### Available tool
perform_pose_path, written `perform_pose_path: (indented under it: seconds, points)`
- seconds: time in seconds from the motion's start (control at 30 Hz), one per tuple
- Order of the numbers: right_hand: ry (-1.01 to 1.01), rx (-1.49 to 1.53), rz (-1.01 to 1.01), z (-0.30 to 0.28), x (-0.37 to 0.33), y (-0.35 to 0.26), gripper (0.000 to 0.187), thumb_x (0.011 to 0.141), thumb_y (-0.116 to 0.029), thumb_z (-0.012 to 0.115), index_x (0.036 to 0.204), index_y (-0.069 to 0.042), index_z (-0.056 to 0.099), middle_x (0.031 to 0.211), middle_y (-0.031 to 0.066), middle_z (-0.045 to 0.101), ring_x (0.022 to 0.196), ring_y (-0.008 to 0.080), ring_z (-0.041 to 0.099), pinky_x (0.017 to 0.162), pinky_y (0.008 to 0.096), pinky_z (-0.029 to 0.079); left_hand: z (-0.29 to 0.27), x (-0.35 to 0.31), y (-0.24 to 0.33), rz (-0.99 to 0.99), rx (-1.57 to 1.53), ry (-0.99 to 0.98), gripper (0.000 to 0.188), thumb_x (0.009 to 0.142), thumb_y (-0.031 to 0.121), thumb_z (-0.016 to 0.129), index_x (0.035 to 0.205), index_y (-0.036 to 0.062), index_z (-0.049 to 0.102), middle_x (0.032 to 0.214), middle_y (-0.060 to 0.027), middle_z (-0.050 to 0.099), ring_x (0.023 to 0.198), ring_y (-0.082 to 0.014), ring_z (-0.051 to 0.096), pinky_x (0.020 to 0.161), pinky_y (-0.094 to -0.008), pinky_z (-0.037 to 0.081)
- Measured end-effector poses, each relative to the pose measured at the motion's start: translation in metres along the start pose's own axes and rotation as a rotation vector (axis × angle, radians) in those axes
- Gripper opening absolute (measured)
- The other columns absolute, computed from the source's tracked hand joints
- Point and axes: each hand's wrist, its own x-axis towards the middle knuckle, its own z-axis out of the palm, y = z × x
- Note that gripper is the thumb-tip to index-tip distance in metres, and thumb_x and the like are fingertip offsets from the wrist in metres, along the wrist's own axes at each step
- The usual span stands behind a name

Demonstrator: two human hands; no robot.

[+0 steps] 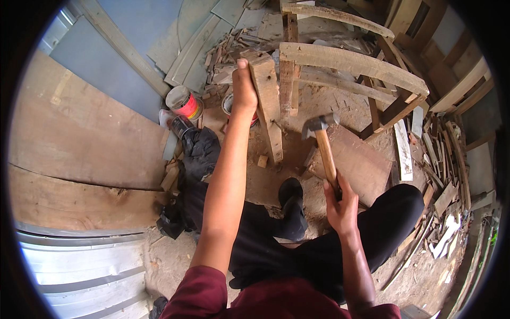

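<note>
My left hand point(245, 87) is closed around the upper part of a thick wooden block point(267, 101), which stands upright in front of me. Small dark holes or nail marks show on its face, and its lower end comes down near the floor. In my right hand point(341, 206) I grip a claw hammer point(325, 151) by its wooden handle. The hammer's dark metal head is raised to the right of the block, apart from it. Fingers of my left hand on the block's far side are partly hidden.
A curved wooden frame point(350, 64) stands ahead to the right. Beyond my right knee lie heaped wood scraps point(446, 186). A flat brown board point(361, 165) rests on the floor. Paint buckets point(184, 102) stand ahead left, near leaning wooden panels point(85, 127).
</note>
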Motion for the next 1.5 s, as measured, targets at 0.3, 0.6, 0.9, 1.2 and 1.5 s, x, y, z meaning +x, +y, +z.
perform_pose_path:
  seconds: [0.3, 0.6, 0.9, 1.2, 1.5]
  points:
    - [-0.030, 0.050, -0.060, 0.021, 0.015, -0.006, 0.038, 0.094, -0.012, 0.067, 0.125, 0.006, 0.057, 0.098, 0.0273, 0.069, 0.086, 0.0327, 0.072, 0.067, 0.0360, 0.054, -0.005, 0.001, -0.017, 0.015, 0.033, 0.005, 0.089, 0.082, 0.087, 0.035, 0.093, 0.0017, 0.059, 0.068, -0.0122, 0.061, 0.057, -0.0254, 0.062, 0.054, -0.0384, 0.052]
    - [-0.235, 0.644, 0.501, 0.021, 0.001, -0.022, 0.024, 0.101, -0.024, 0.060, 0.112, -0.004, 0.053, 0.069, -0.0009, 0.046, 0.051, 0.0054, 0.042, 0.045, 0.0237, 0.036, -0.011, 0.010, -0.028, 0.062, 0.130, 0.135, 0.085, 0.084, 0.083, 0.042, 0.088, 0.0001, 0.062, 0.071, -0.0110, 0.063, 0.061, -0.0231, 0.063, 0.060, -0.0375, 0.052]
    - [-0.174, 0.832, 0.882, 0.019, -0.059, 0.033, 0.029, 0.098, -0.029, 0.065, 0.092, -0.008, 0.045, 0.065, -0.0024, 0.041, 0.048, 0.0060, 0.040, 0.042, 0.0246, 0.034, -0.004, -0.001, 0.010, 0.303, 0.583, 0.429, 0.049, 0.100, 0.043, 0.057, 0.109, -0.0050, 0.063, 0.090, -0.0100, 0.068, 0.082, -0.0144, 0.060, 0.077, -0.0320, 0.048]
    - [-0.221, 0.756, 0.748, 0.030, -0.051, 0.037, 0.031, 0.098, -0.031, 0.065, 0.097, -0.004, 0.048, 0.062, -0.0007, 0.047, 0.046, 0.0083, 0.046, 0.041, 0.0260, 0.040, -0.037, -0.031, 0.013, 0.006, 0.383, 0.363, 0.050, 0.099, 0.038, 0.061, 0.127, -0.0029, 0.056, 0.115, -0.0089, 0.064, 0.103, -0.0130, 0.057, 0.092, -0.0283, 0.045]
    - [0.024, 0.474, 0.578, 0.012, -0.046, 0.050, 0.027, 0.097, -0.024, 0.064, 0.098, 0.001, 0.055, 0.060, 0.0006, 0.052, 0.042, 0.0083, 0.049, 0.037, 0.0260, 0.038, -0.044, -0.068, 0.022, 0.230, 0.310, 0.468, 0.039, 0.100, 0.025, 0.061, 0.127, -0.0002, 0.051, 0.117, -0.0074, 0.059, 0.106, -0.0127, 0.054, 0.093, -0.0313, 0.045]
